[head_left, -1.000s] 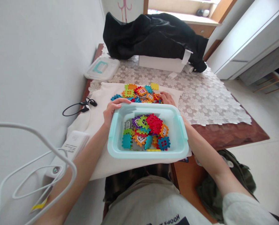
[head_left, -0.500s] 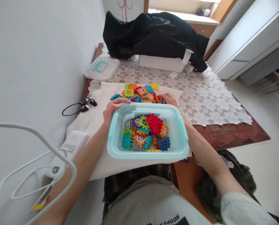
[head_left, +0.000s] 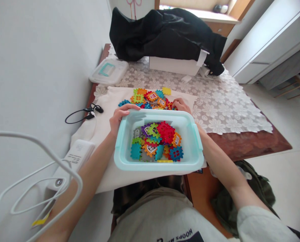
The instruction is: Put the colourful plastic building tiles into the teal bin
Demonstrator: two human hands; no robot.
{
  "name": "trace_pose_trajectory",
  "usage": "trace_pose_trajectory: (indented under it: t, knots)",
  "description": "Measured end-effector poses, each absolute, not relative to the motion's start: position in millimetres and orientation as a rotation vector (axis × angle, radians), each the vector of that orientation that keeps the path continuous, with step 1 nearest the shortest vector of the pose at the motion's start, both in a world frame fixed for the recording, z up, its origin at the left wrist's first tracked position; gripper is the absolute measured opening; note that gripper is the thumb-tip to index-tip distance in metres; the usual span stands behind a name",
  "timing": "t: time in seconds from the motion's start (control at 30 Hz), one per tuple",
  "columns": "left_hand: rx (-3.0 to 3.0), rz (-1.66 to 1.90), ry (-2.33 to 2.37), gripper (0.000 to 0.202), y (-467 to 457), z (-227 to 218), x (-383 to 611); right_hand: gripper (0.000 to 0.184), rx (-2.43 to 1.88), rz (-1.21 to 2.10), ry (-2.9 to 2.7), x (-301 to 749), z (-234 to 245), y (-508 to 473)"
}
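On the left, against the wall, a white cable loops past a white power strip, and a black earphone cord lies at the edge of a white cloth. Farther back sits a clear lidded box with an aqua handle. The left hand is curled narrowly over the far left corner of an aqua plastic tub, its fingers hooked on the rim. The tub's long axis runs crosswise in front of the person, and colourful interlocking plastic tiles fill its floor. Just beyond its far rim lies a loose pile of tiles on the cloth, closer to the right hand than to the left. The right hand reaches past the tub's far right corner, low against the pile's right edge, its fingers slightly curled; whether they hold a tile, I cannot tell. Beyond it spreads a white lace tablecloth, and an olive bag sits low at the right.
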State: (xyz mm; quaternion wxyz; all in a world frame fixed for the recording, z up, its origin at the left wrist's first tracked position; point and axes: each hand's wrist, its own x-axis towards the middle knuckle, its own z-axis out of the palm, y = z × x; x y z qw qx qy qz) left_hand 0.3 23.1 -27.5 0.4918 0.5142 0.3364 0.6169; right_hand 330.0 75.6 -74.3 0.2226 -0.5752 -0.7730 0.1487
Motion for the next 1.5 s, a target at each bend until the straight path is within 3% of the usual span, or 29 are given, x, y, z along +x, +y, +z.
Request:
trace_pose_trajectory:
  t: [0.1, 0.27, 0.5, 0.77, 1.5]
  knots:
    - [1.247, 1.502, 0.807, 0.013, 23, -26, 1, 0.025, -1.573, 0.423, -2.115, 330, -75, 75]
    - [1.262, 1.496, 0.802, 0.012, 22, -26, 1, 0.051, -1.519, 0.443, -2.106, 331, -75, 74]
    - [1.247, 1.492, 0.807, 0.012, 25, -30, -1, 0.053, -1.525, 0.361, -2.183, 331, -78, 74]
    - [1.255, 1.488, 0.833, 0.012, 24, -31, -2, 0.042, -1.561, 0.222, -2.2, 328, -87, 81]
    - [1.308, 1.487, 0.844, 0.013, 22, -26, 0, 0.019, -1.618, 0.294, -2.196, 326, -73, 74]
